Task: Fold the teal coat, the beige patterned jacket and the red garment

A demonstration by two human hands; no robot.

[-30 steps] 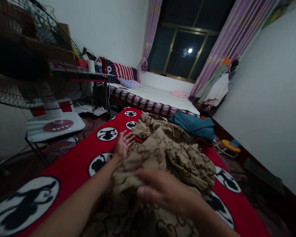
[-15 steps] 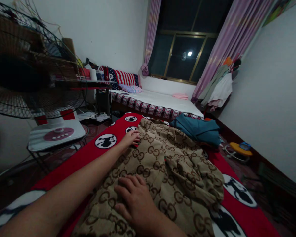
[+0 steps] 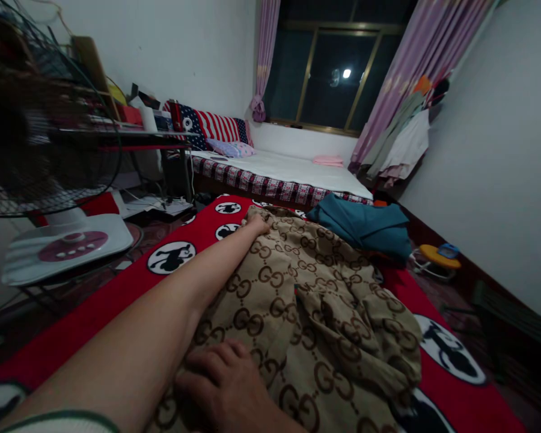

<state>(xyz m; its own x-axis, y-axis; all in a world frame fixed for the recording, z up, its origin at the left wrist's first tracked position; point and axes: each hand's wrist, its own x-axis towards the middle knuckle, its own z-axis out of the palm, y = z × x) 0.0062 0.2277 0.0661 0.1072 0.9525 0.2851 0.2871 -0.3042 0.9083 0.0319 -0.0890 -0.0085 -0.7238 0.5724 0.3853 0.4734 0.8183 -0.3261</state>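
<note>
A tan garment (image 3: 315,264) with a brown double-G print, jacket-like in shape, lies spread and partly folded on a red bed cover (image 3: 130,294). My left hand (image 3: 258,225) reaches to its far left edge, fingers curled closed on the cloth there. My right hand (image 3: 228,382) rests lower down on the near left part of the garment, palm down, with its fingers apart and slightly bent. Creased cloth bunches up on the garment's right side. Past its far right side sits a folded teal cloth (image 3: 360,222).
A fan (image 3: 72,237) stands at the left, before a cluttered desk (image 3: 139,139). Beyond the red cover is a second bed (image 3: 288,166) with pillows. A small yellow-topped stool (image 3: 439,257) stands on the floor at the right, and clothes (image 3: 406,144) hang by the curtain.
My left hand has moved farther up along the garment's edge and its fingers have closed. My right hand has shifted a little left and nearer. The camera view has turned slightly.
</note>
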